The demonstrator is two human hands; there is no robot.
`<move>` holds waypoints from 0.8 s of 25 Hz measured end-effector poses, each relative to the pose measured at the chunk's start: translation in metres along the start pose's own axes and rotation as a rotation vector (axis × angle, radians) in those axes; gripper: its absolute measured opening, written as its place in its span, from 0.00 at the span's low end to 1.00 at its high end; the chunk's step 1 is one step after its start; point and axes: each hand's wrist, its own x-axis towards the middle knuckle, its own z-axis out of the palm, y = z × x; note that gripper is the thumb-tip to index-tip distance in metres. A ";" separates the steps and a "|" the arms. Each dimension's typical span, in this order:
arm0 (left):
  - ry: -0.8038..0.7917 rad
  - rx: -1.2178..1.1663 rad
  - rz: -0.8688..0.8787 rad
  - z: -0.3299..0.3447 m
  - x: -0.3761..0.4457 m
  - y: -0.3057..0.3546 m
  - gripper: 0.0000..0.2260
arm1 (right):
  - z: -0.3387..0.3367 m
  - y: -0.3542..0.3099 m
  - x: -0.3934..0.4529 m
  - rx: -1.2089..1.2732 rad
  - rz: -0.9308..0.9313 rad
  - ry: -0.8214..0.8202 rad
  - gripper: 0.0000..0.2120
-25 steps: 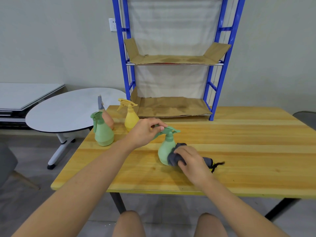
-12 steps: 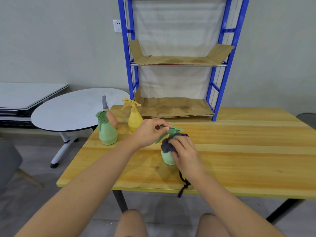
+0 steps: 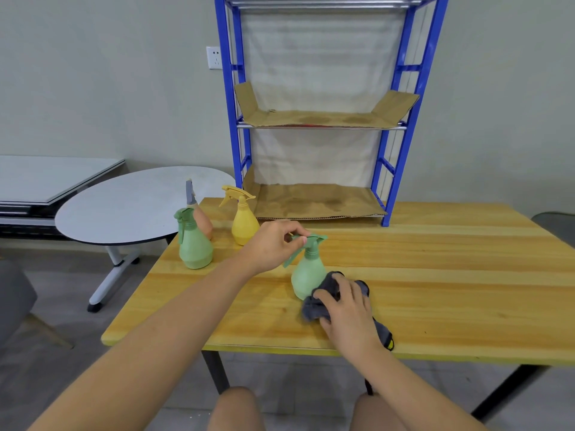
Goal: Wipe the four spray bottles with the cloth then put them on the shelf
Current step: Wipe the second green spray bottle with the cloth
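Left hand [image 3: 270,245]: your fingers pinched the nozzle of the near bottle [image 3: 306,273].
Right hand [image 3: 348,307]: you pressed the cloth [image 3: 317,301] to its base.
Near bottle: upright on the table [image 3: 435,290].
Shelf [image 3: 317,206]: bare cardboard.

We find a plain, sparsely furnished indoor room, more a makeshift test or utility space than a lived-in home: bare grey walls, a grey floor and a single wall socket [image 3: 214,57]. The furniture is mismatched, with a wooden work surface [image 3: 435,275] on black legs, a white oval side table [image 3: 130,206] and a second white tabletop [image 3: 46,175] against the wall. We also note a blue metal shelf [image 3: 314,119], backed with cloth and lined with rough cardboard sheets [image 3: 317,118].
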 end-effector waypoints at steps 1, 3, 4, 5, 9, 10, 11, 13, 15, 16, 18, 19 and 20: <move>-0.001 0.016 0.001 0.000 0.000 0.001 0.07 | 0.000 0.002 0.001 0.022 0.027 -0.037 0.25; -0.006 0.068 0.011 0.000 0.000 0.007 0.07 | -0.003 0.006 0.004 0.083 0.011 -0.076 0.23; -0.011 0.095 0.010 -0.001 0.000 0.009 0.07 | -0.008 0.007 0.005 0.102 -0.003 -0.082 0.22; -0.020 0.116 0.003 -0.003 0.001 0.009 0.08 | -0.012 0.009 0.006 0.116 -0.010 -0.081 0.21; -0.064 0.193 0.003 -0.010 0.010 0.008 0.09 | -0.028 0.026 0.007 0.273 0.013 -0.022 0.21; -0.073 0.225 0.020 -0.011 0.014 0.007 0.09 | -0.033 0.031 0.009 0.310 0.020 -0.007 0.21; -0.082 0.253 0.035 -0.011 0.016 0.007 0.10 | -0.038 0.034 0.010 0.326 0.024 0.007 0.21; -0.081 0.321 0.048 -0.009 0.019 0.007 0.13 | -0.046 0.038 0.012 0.338 0.032 0.028 0.20; -0.036 0.499 0.095 -0.003 0.018 0.007 0.18 | -0.048 0.042 0.013 0.368 0.055 0.043 0.20; -0.024 0.610 0.115 0.001 0.018 0.008 0.21 | -0.050 0.043 0.014 0.386 0.071 0.049 0.20; -0.034 0.692 0.135 0.008 0.018 0.011 0.24 | -0.055 0.046 0.018 0.416 0.105 0.059 0.20; -0.044 0.663 0.150 0.009 0.020 0.010 0.23 | -0.059 0.047 0.020 0.433 0.121 0.060 0.20; -0.040 0.602 0.164 0.009 0.022 0.008 0.20 | -0.062 0.047 0.022 0.455 0.140 0.058 0.21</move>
